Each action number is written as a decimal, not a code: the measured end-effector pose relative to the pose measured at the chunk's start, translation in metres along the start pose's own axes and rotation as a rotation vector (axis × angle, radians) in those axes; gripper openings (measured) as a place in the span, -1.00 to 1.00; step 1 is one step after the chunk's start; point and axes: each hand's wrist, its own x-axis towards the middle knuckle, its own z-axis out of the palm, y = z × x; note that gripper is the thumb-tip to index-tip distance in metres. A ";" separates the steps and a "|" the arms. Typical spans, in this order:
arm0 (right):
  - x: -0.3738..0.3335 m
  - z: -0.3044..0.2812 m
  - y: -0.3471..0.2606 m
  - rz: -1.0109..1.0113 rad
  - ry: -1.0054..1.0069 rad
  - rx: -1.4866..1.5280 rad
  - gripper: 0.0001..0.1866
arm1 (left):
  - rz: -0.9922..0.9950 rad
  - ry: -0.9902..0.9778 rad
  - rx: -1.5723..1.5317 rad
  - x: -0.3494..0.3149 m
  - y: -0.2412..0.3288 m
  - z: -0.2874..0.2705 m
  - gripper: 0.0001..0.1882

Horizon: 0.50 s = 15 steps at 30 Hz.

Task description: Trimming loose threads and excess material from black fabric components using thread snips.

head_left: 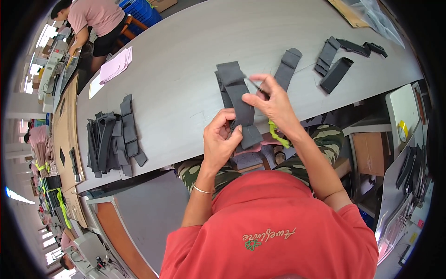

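A dark grey fabric strip [242,95] with folded, stitched sections hangs over the near edge of the table. My left hand [218,142] pinches its lower part between thumb and fingers. Close to the strip's right side, my right hand [278,108] is closed round a small dark pointed tool [256,87] that looks like thread snips. Its tip points toward the strip's upper edge; the fingers hide most of it. A neon yellow-green cord [275,136] dangles below my right wrist. Another grey strip [288,67] lies just beyond my right hand.
A heap of grey strips [109,142] lies on the left of the grey table [172,79]. Several more strips [329,56] are at the right. Pink sheets [116,64] lie at the far left, near a person [97,21] working. Clear plastic [371,18] covers the far right corner.
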 end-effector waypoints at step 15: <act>-0.012 -0.002 -0.019 0.166 -0.172 0.312 -0.59 | 0.092 0.141 0.143 -0.002 0.007 -0.009 -0.78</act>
